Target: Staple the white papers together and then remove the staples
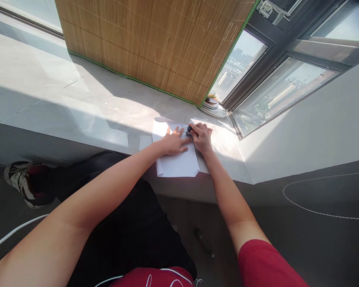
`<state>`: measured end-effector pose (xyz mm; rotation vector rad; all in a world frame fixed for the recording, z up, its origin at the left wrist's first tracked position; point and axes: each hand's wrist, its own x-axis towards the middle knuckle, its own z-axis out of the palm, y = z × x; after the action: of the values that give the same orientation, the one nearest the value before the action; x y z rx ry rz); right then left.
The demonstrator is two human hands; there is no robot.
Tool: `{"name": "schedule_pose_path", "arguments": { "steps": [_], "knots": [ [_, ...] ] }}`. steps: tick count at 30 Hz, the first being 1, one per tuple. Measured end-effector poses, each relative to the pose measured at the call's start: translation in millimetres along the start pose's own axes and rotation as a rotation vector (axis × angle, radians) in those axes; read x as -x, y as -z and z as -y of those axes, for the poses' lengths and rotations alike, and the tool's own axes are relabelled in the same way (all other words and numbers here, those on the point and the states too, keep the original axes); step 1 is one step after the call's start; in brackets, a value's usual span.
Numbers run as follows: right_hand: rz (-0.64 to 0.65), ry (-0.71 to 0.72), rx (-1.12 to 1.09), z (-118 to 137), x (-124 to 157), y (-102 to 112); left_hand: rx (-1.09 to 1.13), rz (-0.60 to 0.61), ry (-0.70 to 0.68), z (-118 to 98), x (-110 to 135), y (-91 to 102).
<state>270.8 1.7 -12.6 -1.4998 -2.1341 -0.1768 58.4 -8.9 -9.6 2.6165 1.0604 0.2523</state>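
Through the head camera I have a plain white sheet of paper (178, 165) lying on the pale, glossy stone-like window sill (104, 111), its lower end reaching past the front edge. The sheet looks smooth and bright; its lower left corner curls up, its lower right corner is cut or folded at a slant, and its top edge is wavy. My left hand (176, 142) lies flat on it, palm down, fingers spread wide, gripping nothing. My right hand (202, 137) is closed around a small tool with a rounded black end and silvery metal parts (189, 128), at the sheet's right side beside the left fingertips. Fingers hide much of the tool, so I cannot tell its full shape.
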Motion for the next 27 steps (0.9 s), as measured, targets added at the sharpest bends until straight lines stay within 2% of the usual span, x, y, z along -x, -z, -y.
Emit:
{"name": "schedule_pose_path", "arguments": {
  "steps": [22,27],
  "knots": [
    [0.031,-0.017,0.065,6.2,-0.1,2.0,-0.014,0.029,0.012,1.7,-1.5,-0.4],
    [0.026,-0.029,0.047,7.1,-0.2,2.1,0.019,0.003,0.011,2.5,-1.9,-1.9]
  ]
}}
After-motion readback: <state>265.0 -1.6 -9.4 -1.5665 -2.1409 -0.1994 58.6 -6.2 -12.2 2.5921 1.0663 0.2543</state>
